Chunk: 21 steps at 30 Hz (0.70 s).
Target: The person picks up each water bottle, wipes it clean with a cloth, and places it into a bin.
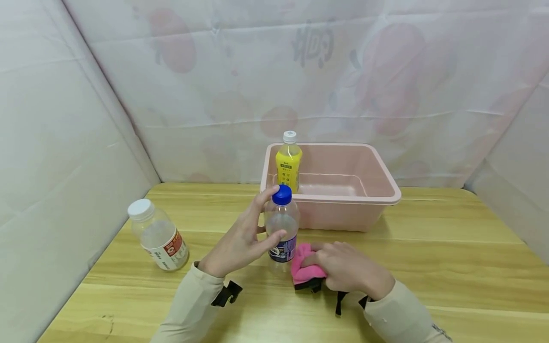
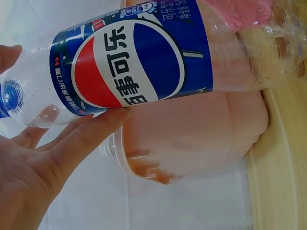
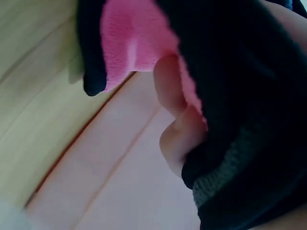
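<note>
A clear Pepsi bottle (image 1: 280,221) with a blue cap stands upright on the table in front of the pink tub. Around its upper part, my left hand (image 1: 240,243) holds it, the thumb on the near side and a finger up by the cap. The blue Pepsi label (image 2: 129,62) faces the left wrist camera. In my right hand (image 1: 349,267) is a bunched pink cloth (image 1: 305,271) with black edging, close beside the bottle's lower right side. Whether the cloth touches the bottle, I cannot tell. Dark fabric hides much of the right hand in the right wrist view.
Behind the hands, the pink tub (image 1: 343,214) holds an upright bottle with a yellow label (image 1: 289,166) at its left end. A white-capped clear bottle (image 1: 159,238) stands on the wooden table (image 1: 450,267) at the left. Pale curtains (image 1: 240,85) enclose the back and sides.
</note>
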### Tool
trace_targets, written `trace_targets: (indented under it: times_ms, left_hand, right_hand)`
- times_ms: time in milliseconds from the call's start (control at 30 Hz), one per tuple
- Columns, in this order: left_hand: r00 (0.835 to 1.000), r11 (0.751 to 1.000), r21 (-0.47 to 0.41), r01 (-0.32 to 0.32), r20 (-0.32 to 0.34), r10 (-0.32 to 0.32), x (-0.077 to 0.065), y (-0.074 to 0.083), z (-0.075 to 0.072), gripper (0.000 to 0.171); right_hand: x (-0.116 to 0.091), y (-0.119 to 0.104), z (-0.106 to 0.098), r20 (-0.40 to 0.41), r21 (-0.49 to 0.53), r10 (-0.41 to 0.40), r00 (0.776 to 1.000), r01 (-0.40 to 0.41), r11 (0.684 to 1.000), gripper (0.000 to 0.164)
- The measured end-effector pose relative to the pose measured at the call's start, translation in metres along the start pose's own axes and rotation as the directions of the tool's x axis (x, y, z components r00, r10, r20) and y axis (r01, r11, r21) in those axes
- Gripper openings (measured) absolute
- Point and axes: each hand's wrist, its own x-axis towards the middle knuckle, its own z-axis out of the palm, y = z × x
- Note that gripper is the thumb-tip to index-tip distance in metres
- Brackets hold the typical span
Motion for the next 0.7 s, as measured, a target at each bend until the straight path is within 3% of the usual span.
trace_targets:
  times_ms: [367,500,567,600,700]
  left_hand:
    - [1.000,1.000,-0.001,0.017,-0.002,-0.017,-0.001,-0.003,0.001,0.080]
    - [1.000,1.000,0.005,0.005,-0.005,-0.005,-0.002,-0.003,0.002,0.080]
    - [1.000,1.000,0.004,-0.008,-0.005,0.008,-0.001,-0.002,0.002,0.080]
    - [1.000,1.000,0.004,-0.014,-0.005,0.014,-0.001,-0.002,0.002,0.080]
    - [1.000,1.000,0.014,-0.020,-0.008,0.020,-0.001,-0.003,0.001,0.081]
  right_hand:
    - [0.000,0.001,-0.001,-0.036,-0.034,-0.041,0.999,0.040,0.999,0.055]
    - [-0.005,0.000,-0.012,-0.172,-0.101,-0.124,0.977,0.108,0.989,0.045]
    - [-0.009,-0.002,-0.019,-0.299,-0.126,-0.182,0.937,0.150,0.981,0.043]
    - [-0.011,-0.003,-0.023,-0.368,-0.137,-0.214,0.905,0.174,0.975,0.045]
    - [-0.014,-0.005,-0.034,-0.565,-0.184,-0.295,0.770,0.231,0.955,0.052]
